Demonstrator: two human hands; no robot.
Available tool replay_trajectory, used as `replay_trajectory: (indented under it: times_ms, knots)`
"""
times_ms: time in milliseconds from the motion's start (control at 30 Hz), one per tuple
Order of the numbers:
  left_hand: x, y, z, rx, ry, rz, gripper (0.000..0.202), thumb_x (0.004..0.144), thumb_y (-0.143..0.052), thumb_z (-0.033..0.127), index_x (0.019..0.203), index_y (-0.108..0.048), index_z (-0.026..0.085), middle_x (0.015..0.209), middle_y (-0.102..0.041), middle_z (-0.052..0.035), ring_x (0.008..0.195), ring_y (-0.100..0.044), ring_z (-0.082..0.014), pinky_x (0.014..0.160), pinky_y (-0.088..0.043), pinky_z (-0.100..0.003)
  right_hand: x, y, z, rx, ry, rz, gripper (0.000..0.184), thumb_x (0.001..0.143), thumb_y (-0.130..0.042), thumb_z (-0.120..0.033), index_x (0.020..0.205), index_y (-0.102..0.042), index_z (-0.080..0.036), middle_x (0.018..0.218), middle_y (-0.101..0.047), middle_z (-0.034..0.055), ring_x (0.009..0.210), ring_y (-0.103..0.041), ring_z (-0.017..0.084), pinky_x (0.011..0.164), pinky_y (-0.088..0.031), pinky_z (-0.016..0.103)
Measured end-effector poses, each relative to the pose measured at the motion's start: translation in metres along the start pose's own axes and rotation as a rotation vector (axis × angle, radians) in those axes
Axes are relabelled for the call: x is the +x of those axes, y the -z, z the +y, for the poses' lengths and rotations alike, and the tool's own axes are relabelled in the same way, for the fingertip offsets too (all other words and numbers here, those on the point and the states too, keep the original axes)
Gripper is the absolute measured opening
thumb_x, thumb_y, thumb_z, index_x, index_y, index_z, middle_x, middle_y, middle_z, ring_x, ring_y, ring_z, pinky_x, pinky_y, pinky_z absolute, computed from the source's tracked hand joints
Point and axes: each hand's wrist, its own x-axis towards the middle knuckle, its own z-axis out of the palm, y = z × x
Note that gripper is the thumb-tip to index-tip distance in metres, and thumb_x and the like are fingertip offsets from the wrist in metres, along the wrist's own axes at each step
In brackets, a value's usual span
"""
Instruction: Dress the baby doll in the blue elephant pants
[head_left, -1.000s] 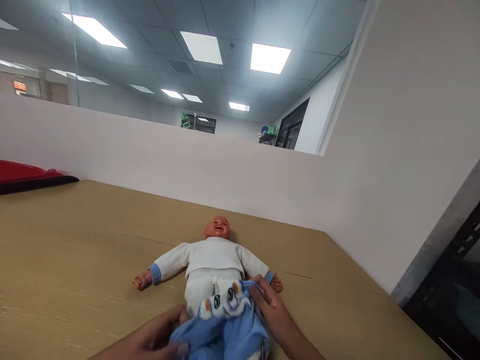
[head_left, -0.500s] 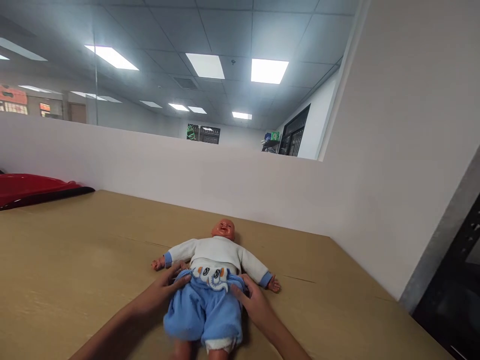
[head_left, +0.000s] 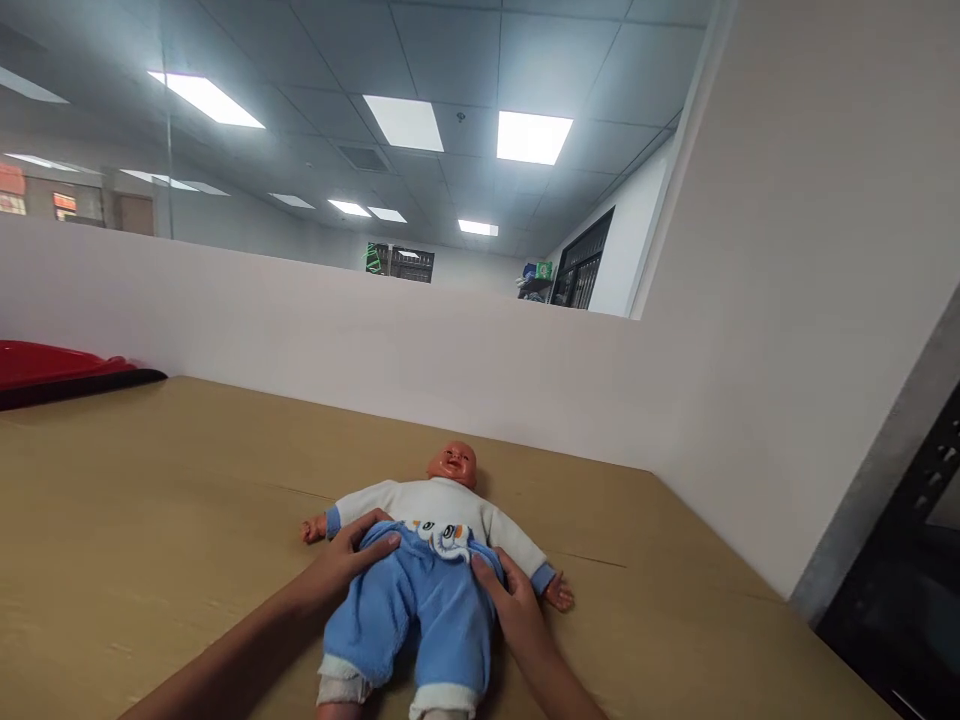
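Observation:
On its back, head toward the wall, lies a baby doll (head_left: pixel 454 463) with its arms spread. It wears a white sweater (head_left: pixel 435 497) with blue cuffs and blue pants (head_left: pixel 420 590) with white hems. A white patch with a cartoon face (head_left: pixel 448 538) bunches at the waist. My left hand (head_left: pixel 367 545) grips the pants' waistband at the doll's hip, thumb on top of the cloth. At the opposite hip, my right hand (head_left: pixel 510 590) pinches the waistband between thumb and fingers. The fingertips of both hands are partly hidden by the cloth.
The doll lies on a brown tabletop (head_left: pixel 187 520) that meets a white wall (head_left: pixel 375 350) with a glass pane above it. A red object with a black edge (head_left: pixel 60 368) stands at the far left. Dark metal shelving (head_left: pixel 900 590) is at the right.
The waistband has been drawn a little up toward the doll's chest by both hands. The pants' legs look straighter, and both white hems now show. The doll has tilted slightly.

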Motion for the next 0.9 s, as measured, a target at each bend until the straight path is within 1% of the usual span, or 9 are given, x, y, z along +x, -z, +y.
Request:
replay_trajectory:
  times_ms: [133, 233, 333, 433, 533, 700, 733, 800, 900]
  knots:
    - [-0.002, -0.002, 0.006, -0.017, 0.018, 0.016, 0.053, 0.082, -0.081, 0.069, 0.091, -0.063, 0.021, 0.089, -0.059, 0.0015, 0.091, -0.054, -0.0219, 0.085, -0.044, -0.031, 0.004, 0.002, 0.002, 0.004, -0.026, 0.088, 0.079, 0.063, -0.082, -0.085, 0.108, -0.076, -0.020, 0.137, -0.072, 0.0132, 0.146, -0.048, 0.040, 0.122, -0.041, 0.046]
    - [0.006, -0.002, 0.006, -0.078, 0.131, -0.051, 0.055, 0.082, -0.080, 0.073, 0.095, -0.061, 0.023, 0.087, -0.057, 0.0029, 0.089, -0.054, -0.0210, 0.083, -0.045, -0.031, 0.015, -0.002, 0.005, 0.007, -0.025, 0.042, 0.071, 0.070, -0.078, -0.084, 0.104, -0.075, -0.022, 0.120, -0.077, 0.0094, 0.134, -0.059, 0.037, 0.111, -0.049, 0.044]
    - [0.018, 0.000, -0.003, -0.117, 0.165, -0.083, 0.052, 0.083, -0.081, 0.070, 0.094, -0.063, 0.023, 0.092, -0.059, 0.0015, 0.096, -0.055, -0.0226, 0.089, -0.047, -0.032, 0.029, -0.004, 0.008, 0.013, -0.039, -0.047, 0.070, 0.070, -0.072, -0.090, 0.093, -0.076, -0.023, 0.105, -0.079, 0.0080, 0.116, -0.068, 0.034, 0.101, -0.056, 0.041]
    - [0.025, 0.006, -0.015, -0.112, 0.186, -0.127, 0.054, 0.081, -0.083, 0.072, 0.093, -0.066, 0.023, 0.097, -0.061, -0.0004, 0.102, -0.055, -0.0247, 0.093, -0.047, -0.033, 0.034, -0.002, 0.010, 0.063, -0.103, -0.120, 0.071, 0.067, -0.077, -0.087, 0.097, -0.081, -0.023, 0.113, -0.082, 0.0096, 0.123, -0.069, 0.035, 0.112, -0.052, 0.044]
    - [0.023, 0.016, -0.021, -0.083, 0.189, -0.180, 0.059, 0.079, -0.082, 0.077, 0.093, -0.065, 0.022, 0.094, -0.056, 0.0008, 0.094, -0.051, -0.0219, 0.086, -0.044, -0.031, 0.028, 0.005, 0.010, 0.125, -0.164, -0.123, 0.066, 0.068, -0.084, -0.077, 0.104, -0.083, -0.021, 0.120, -0.082, 0.0096, 0.129, -0.067, 0.038, 0.122, -0.044, 0.050]
    - [0.017, 0.035, -0.019, -0.019, 0.161, -0.287, 0.044, 0.092, -0.074, 0.066, 0.100, -0.065, 0.024, 0.091, -0.053, 0.0020, 0.091, -0.049, -0.0202, 0.085, -0.041, -0.030, 0.013, 0.021, 0.009, 0.125, -0.292, 0.056, 0.075, 0.053, -0.094, -0.072, 0.109, -0.083, -0.024, 0.132, -0.079, 0.0106, 0.139, -0.060, 0.043, 0.128, -0.037, 0.054]
    - [0.016, 0.037, -0.019, -0.004, 0.156, -0.306, 0.042, 0.094, -0.072, 0.065, 0.099, -0.065, 0.024, 0.091, -0.054, 0.0018, 0.092, -0.050, -0.0207, 0.086, -0.041, -0.030, 0.011, 0.023, 0.008, 0.088, -0.288, 0.091, 0.074, 0.054, -0.093, -0.072, 0.111, -0.082, -0.026, 0.132, -0.078, 0.0094, 0.139, -0.059, 0.042, 0.126, -0.040, 0.052]
    - [0.014, 0.039, -0.020, 0.033, 0.154, -0.287, 0.041, 0.096, -0.068, 0.065, 0.100, -0.064, 0.025, 0.094, -0.056, 0.0008, 0.096, -0.052, -0.0221, 0.089, -0.043, -0.032, 0.009, 0.027, 0.004, -0.027, -0.204, 0.069, 0.061, 0.066, -0.088, -0.071, 0.110, -0.081, -0.029, 0.125, -0.080, 0.0070, 0.134, -0.063, 0.039, 0.118, -0.050, 0.046]
    - [0.009, 0.035, -0.022, 0.122, 0.106, -0.121, 0.041, 0.098, -0.065, 0.067, 0.103, -0.065, 0.025, 0.101, -0.057, -0.0008, 0.101, -0.054, -0.0238, 0.093, -0.044, -0.033, 0.006, 0.027, -0.003, -0.213, 0.063, 0.008, 0.041, 0.086, -0.076, -0.067, 0.098, -0.078, -0.028, 0.109, -0.077, 0.0056, 0.121, -0.066, 0.032, 0.111, -0.051, 0.037]
